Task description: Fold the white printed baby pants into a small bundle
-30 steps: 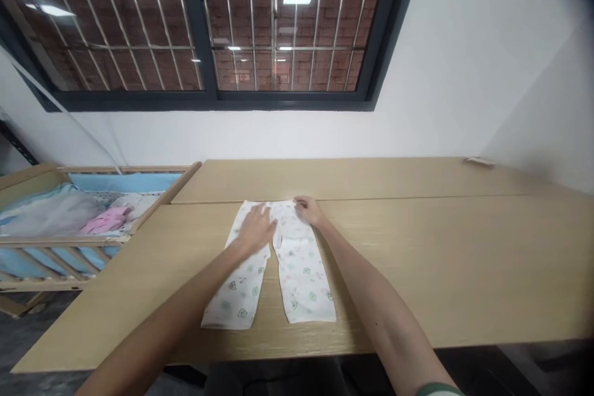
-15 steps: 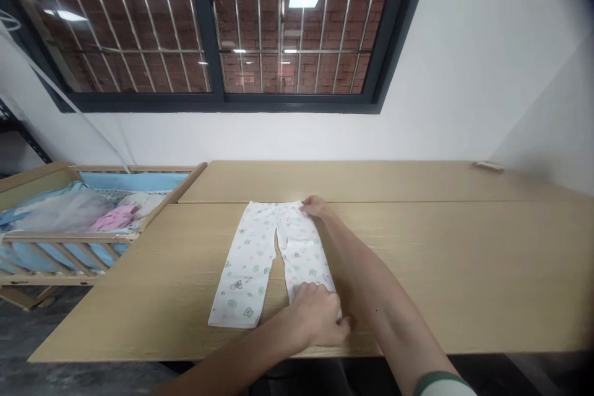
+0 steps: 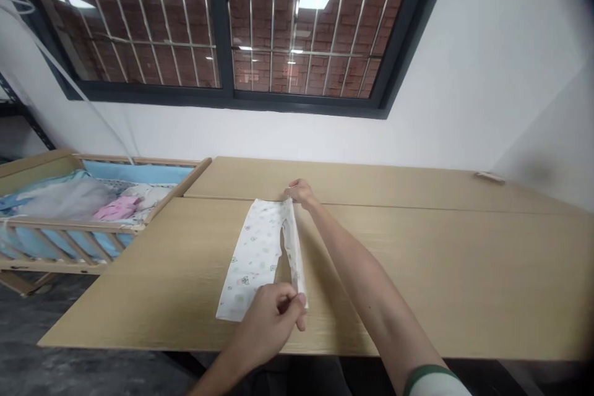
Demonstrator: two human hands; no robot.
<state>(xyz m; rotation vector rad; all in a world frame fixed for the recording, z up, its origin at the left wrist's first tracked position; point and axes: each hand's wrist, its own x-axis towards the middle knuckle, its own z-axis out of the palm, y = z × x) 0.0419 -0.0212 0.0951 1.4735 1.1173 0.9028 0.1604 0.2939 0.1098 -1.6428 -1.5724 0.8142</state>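
Note:
A pair of small white trousers [image 3: 254, 253] with a green and grey print is on the tan table [image 3: 417, 272], waistband toward the wall. Its left leg lies flat, while the right leg is lifted and turned up toward the middle. My left hand [image 3: 273, 315] pinches the hem of that raised leg between thumb and fingers, near the table's front edge. At the far end, my right hand [image 3: 301, 192] is closed on the waistband's right corner. The fingertips of that hand are partly hidden.
Left of the table stands a wooden crib [image 3: 69, 226] with blue lining, holding a pink cloth [image 3: 118, 207] and other bedding. A barred window [image 3: 297, 31] is set in the white wall behind. A small flat piece [image 3: 489, 178] lies at the table's far right.
Both hands have moved left, carrying the right trouser leg up and inward, so it no longer lies flat. The camera view has tilted slightly.

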